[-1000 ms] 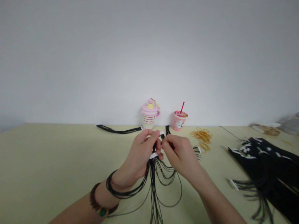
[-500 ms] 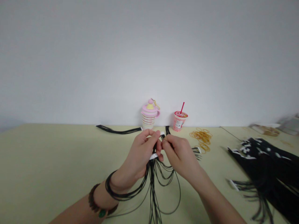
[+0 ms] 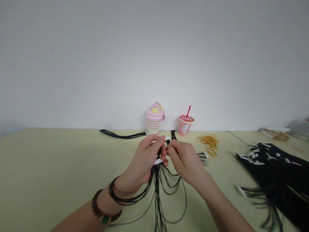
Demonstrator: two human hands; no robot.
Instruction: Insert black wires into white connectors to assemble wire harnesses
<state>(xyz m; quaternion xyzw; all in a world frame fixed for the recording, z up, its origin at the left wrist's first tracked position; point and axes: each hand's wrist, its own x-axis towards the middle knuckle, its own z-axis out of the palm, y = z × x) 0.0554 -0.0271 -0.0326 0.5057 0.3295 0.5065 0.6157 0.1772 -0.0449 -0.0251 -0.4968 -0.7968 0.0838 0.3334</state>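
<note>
Hands barely shift, still pinching white connector on black wires.

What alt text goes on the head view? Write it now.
A left hand pinches a white connector on a bundle of black wires while a right hand grips the wires beside it, above a pale yellow table. Rubber bands, a pink cup and a red-strawed cup stand beyond; more wires lie right.
</note>
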